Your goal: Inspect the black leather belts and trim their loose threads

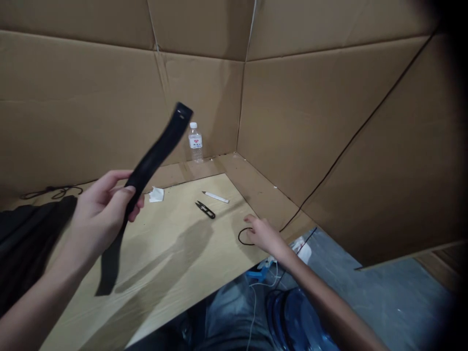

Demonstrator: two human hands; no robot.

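Strap (149, 163): black, flat, gently curved; held at 10 o'clock, with board (226, 253) centre taken as dial hub and far side as 12. Upper end angled up toward 12; lower end hanging toward 8, cannot tell whether touching board. Left hand (106, 212): grasping strap near mid-length, thumb across near face, other fingers behind. Right hand (263, 235): at 3 o'clock, by board edge, fingers curled at thin black loop (239, 237); cannot tell whether pinching or merely touching. Progress, by judgement: strap in firm grasp, loop at fingertips; strap not yet laid flat, no join between strap and loop visible. Snips (205, 210) at 1 o'clock, lying on board, blades pointing away toward 12; not in use. Pen (216, 197) just beyond snips, likewise untouched. Surface: pale, smooth, wood-like, crossed by long shadows from 1 toward 7. Paper (156, 194): white, crumpled, at 12, near far edge. Bottle (196, 141): clear, white-capped, upright beyond board at 1, close to cardboard walls (109, 97). Walls: creased brown sheets, meeting in corner at 1 and enclosing far side and right flank. Line (354, 137): thin, dark, rising from near right hand toward 2; connection to loop not clear. Cloth (29, 253): dark, bunched, at 9; tangled black cord (54, 191) just beyond, at 10. Floor (387, 292): grey, below board level, from 3 to 4.
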